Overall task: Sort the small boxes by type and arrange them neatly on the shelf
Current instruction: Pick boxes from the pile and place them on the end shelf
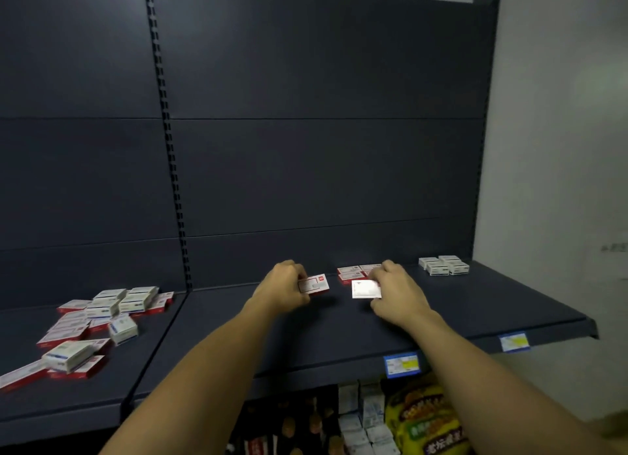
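My left hand (285, 286), arm stretched out, pinches a red-and-white box (314, 284) | my right hand (397, 290), fingers curled, grips a white box (364, 289) on the shelf (492, 305)

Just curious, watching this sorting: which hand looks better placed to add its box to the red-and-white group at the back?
Probably the right hand. Its box sits directly beside the red-and-white group, while the left hand holds its red-and-white box farther left.
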{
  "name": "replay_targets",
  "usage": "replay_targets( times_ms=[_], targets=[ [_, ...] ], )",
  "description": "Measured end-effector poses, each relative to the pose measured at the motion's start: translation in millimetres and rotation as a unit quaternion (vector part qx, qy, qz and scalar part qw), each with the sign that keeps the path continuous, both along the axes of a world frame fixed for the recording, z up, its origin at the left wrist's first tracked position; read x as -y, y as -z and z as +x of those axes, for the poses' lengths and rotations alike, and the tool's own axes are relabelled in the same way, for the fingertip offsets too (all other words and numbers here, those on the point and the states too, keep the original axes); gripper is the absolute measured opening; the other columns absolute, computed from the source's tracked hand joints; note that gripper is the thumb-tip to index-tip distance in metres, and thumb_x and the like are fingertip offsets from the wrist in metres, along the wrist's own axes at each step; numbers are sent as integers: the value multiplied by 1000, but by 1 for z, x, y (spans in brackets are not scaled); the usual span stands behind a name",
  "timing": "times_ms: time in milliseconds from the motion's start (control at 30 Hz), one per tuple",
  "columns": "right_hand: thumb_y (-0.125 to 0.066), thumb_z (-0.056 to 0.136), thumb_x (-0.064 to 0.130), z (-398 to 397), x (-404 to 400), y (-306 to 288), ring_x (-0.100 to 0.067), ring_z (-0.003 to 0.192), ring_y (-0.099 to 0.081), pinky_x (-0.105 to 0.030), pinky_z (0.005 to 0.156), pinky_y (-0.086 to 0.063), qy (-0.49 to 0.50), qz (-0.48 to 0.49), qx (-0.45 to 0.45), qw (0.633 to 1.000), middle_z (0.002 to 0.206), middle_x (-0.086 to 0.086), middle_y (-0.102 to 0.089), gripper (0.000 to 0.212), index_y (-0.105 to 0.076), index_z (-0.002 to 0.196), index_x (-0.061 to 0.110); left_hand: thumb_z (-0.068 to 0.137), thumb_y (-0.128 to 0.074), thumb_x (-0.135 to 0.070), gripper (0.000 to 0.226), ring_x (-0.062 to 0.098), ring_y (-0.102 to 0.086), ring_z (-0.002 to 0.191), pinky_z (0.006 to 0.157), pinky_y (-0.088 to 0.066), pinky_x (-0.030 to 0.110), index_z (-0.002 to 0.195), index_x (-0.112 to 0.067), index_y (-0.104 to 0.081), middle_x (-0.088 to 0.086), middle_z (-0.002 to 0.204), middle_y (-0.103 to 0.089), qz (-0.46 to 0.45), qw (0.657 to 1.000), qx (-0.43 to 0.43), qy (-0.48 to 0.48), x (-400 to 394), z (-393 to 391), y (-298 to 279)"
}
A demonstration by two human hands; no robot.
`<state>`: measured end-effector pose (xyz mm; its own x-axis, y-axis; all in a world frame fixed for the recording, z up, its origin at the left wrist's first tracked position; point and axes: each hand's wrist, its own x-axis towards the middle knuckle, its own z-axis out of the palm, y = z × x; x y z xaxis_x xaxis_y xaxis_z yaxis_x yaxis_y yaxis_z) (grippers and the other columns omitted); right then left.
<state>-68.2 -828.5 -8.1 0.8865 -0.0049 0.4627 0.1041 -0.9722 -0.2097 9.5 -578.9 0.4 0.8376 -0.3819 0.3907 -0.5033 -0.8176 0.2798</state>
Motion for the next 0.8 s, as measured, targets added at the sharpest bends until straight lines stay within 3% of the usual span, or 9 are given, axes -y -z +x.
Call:
replay_targets(
  times_ms=[267,367,567,800],
  targets=[
    [-65,79,12,45,54,8,-18,113,-46,-34,82,-51,37,1,-3,999,113,2,-45,42,-61,120,19,74,-75,-24,34,18,-57,95,81,-53,34,107,-19,-65,-3,106,-53,2,1000,9,26,71,50,14],
    [-65,79,12,72,74,3,-19,114,-46,-38,86,-52,49,0,-2,999,114,2,-45,41,-61,118,19,75,-75,-25,35,17,-57,95,82,-54,35,108,-19,-65,-4,107,-52,2,1000,10,25,87,74,13],
    [-68,78,16,125,97,-8,-21,115,-47,-42,89,-54,36,5,-1,999,115,1,-46,43,-61,119,20,75,-80,-38,37,15,-56,93,83,-54,35,104,-20,-64,-5,105,-52,3,1000,13,18,107,119,3],
    [-72,78,19,163,117,0,-20,114,-48,-42,91,-53,3,8,-16,1000,114,1,-46,42,-61,118,19,76,-79,-29,37,14,-55,96,83,-55,34,108,-20,-64,-5,109,-52,18,1000,13,-8,127,147,-1]
  ],
)
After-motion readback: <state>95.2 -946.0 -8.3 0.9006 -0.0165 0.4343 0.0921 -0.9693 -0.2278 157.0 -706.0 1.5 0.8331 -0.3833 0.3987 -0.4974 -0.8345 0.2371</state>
